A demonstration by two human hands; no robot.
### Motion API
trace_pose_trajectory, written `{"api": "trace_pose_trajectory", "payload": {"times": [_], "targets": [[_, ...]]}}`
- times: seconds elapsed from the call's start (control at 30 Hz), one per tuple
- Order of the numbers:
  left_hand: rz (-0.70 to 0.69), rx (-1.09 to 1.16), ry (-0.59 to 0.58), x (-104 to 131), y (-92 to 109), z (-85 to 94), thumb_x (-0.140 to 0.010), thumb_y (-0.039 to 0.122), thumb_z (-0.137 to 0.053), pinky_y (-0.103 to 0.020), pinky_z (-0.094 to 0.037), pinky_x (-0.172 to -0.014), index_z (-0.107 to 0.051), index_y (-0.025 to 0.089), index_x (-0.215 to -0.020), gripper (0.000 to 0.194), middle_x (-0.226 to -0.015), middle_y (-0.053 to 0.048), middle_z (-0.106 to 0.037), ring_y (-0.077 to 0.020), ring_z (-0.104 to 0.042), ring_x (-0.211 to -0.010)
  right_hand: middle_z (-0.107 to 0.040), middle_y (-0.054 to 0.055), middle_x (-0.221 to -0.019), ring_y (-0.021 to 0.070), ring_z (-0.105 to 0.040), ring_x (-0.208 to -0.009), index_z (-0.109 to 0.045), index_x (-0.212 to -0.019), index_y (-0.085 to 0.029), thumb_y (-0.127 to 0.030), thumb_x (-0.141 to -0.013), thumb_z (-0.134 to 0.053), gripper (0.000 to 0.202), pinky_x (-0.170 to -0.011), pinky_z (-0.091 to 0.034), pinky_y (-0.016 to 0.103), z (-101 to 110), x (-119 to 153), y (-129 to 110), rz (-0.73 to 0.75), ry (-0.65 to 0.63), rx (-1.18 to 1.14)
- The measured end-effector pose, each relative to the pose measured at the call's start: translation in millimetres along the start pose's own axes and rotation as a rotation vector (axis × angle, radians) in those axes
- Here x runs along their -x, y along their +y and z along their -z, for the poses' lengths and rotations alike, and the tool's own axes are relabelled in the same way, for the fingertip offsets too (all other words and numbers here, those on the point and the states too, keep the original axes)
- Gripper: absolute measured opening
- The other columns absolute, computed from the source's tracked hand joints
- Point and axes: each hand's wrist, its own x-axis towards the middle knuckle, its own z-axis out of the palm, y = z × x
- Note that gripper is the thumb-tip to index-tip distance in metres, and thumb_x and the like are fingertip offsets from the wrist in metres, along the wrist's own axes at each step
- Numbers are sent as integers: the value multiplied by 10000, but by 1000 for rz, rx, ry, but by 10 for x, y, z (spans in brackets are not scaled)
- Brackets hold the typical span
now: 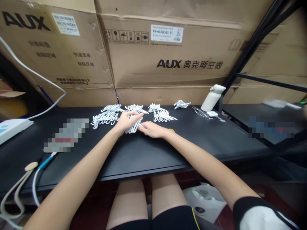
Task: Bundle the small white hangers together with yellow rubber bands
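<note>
While your left hand [127,120] is closed over the bunch of white hooks [132,127], its fingers clamped across the upper side, your right hand [153,129] meets the bunch's right end, fingertips against the wire. Whether those right fingertips pinch or merely rest, you cannot tell from this angle. Bunch sits under your left fingers, just left of the right ones, low over the black table [148,156]; whether it touches the top is hidden.

Handling, judged by eye: light, stiff, unlikely to break. The smooth finish probably slips, so pieces may fan out or snag by their bends. Best hold for you: the straight shanks, squeezed together near the middle, fingertips clear of the curved ends.

Looks: thin white wire, many pieces lying side by side, rounded bends toward you, straight lengths slanting up and right past your left fingertips. Similar lots lie about: a broad pile [105,119] just left of your left fingers, a neater cluster [165,116] beyond your right fingers, a small outlying heap [181,104] farther off to their right.
</note>
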Motion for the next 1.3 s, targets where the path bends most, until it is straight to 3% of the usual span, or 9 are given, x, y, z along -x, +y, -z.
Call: {"api": "trace_pose_trajectory", "payload": {"times": [0.27,0.7,1.3], "targets": [[10,-5,-38,0,14,15,-696,542,-675,-315,-480,-758,-720,175,-757,375,-829,-72,-734,-231,-648,-801,-447,-27,-580,95,-383,-535,-321,-633,-188,-389,-965,-295,389,-567,-303,250,20,23,-28,-9,-20,11],[0,28,-12,2,5,-2,-672,532,-697,-293,-491,-692,-704,175,-709,359,-745,-53,-715,-191,-630,-686,-450,-18,-628,97,-398,-566,-372,-656,-177,-408,-958,-321,384,-574,-288,243,7,20,-54,-15,-12,55],[-15,8,-7,3,11,-10,-672,533,-687,-307,-495,-705,-698,178,-699,356,-722,-55,-706,-201,-630,-698,-464,-13,-621,105,-402,-581,-402,-673,-176,-395,-953,-336,362,-583,-292,239,21,31,-68,-32,-32,52]]}}
